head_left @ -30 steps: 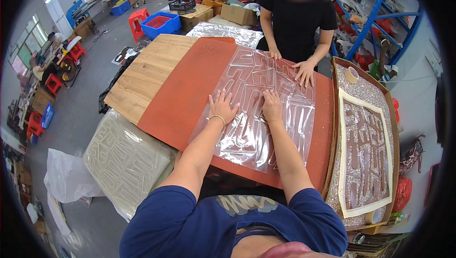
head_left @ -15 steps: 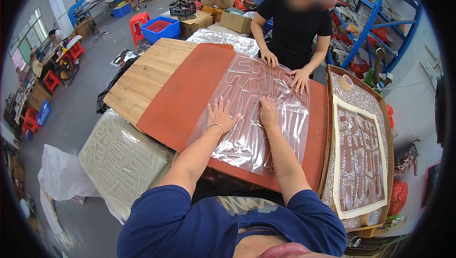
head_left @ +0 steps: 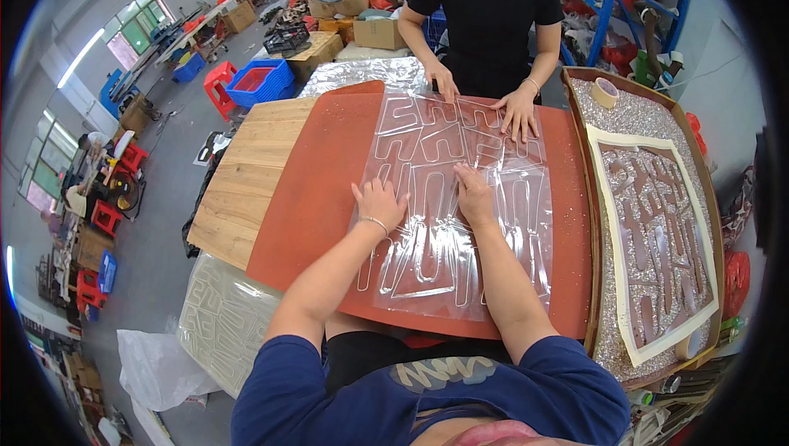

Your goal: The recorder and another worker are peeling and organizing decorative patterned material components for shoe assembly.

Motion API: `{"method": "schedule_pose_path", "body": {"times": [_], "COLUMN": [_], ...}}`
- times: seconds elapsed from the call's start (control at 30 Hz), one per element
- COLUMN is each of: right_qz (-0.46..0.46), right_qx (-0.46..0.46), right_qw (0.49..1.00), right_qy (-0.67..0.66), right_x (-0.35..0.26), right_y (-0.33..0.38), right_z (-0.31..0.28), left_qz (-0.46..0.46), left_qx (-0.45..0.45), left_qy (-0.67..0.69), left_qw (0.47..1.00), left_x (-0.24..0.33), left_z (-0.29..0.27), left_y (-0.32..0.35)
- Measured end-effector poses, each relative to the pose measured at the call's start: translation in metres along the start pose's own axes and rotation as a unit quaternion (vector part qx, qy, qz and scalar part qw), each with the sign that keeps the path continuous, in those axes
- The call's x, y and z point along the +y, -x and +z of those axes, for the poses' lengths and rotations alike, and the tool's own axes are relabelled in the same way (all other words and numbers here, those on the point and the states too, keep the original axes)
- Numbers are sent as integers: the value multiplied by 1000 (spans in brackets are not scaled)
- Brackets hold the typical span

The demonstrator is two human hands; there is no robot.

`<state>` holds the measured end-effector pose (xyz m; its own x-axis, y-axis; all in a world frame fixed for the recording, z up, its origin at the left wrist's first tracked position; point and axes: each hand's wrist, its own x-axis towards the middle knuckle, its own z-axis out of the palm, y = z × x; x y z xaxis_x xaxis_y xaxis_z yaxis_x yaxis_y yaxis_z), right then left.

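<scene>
A clear plastic sheet (head_left: 448, 232) with raised letter-like shapes lies flat on a red-orange mat (head_left: 320, 200) covering a wooden table (head_left: 238, 191). My left hand (head_left: 380, 202) rests flat on the sheet's left part, fingers spread. My right hand (head_left: 475, 193) presses flat on the sheet's middle. Across the table a person in a black shirt (head_left: 493, 19) has both hands on the sheet's far edge, one hand (head_left: 518, 113) at the far right and the other hand (head_left: 444, 85) at the far left.
A wooden tray (head_left: 585, 200) at the right holds glittery material and a cream frame with cut-out shapes (head_left: 649, 224); a tape roll (head_left: 606, 93) lies at its far end. Another patterned sheet (head_left: 226, 323) hangs below the table's left. Blue crates, red stools and boxes stand beyond.
The view has shifted slightly. My hands stay flat on the sheet, with the right hand a little nearer the middle. The other person's hands remain on the far edge.
</scene>
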<state>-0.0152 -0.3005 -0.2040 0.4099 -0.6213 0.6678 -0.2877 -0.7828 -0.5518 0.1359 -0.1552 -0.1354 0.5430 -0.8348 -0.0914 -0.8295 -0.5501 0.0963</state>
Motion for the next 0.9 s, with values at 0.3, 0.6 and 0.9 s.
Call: {"method": "schedule_pose_path", "body": {"times": [0.3, 0.6, 0.9], "right_qz": [4, 43, 88], "right_qx": [-109, -75, -10], "right_qw": [993, 996, 994], "right_qy": [39, 2, -70], "right_x": [-7, -16, -24], "right_y": [6, 1, -12], "right_z": [17, 8, -8], "left_qz": [158, 57, 67], "left_qx": [102, 80, 88], "left_qy": [-70, -23, -10], "left_qw": [980, 995, 994], "left_x": [-18, 8, 13], "left_z": [43, 27, 20], "left_y": [-199, -258, -282]}}
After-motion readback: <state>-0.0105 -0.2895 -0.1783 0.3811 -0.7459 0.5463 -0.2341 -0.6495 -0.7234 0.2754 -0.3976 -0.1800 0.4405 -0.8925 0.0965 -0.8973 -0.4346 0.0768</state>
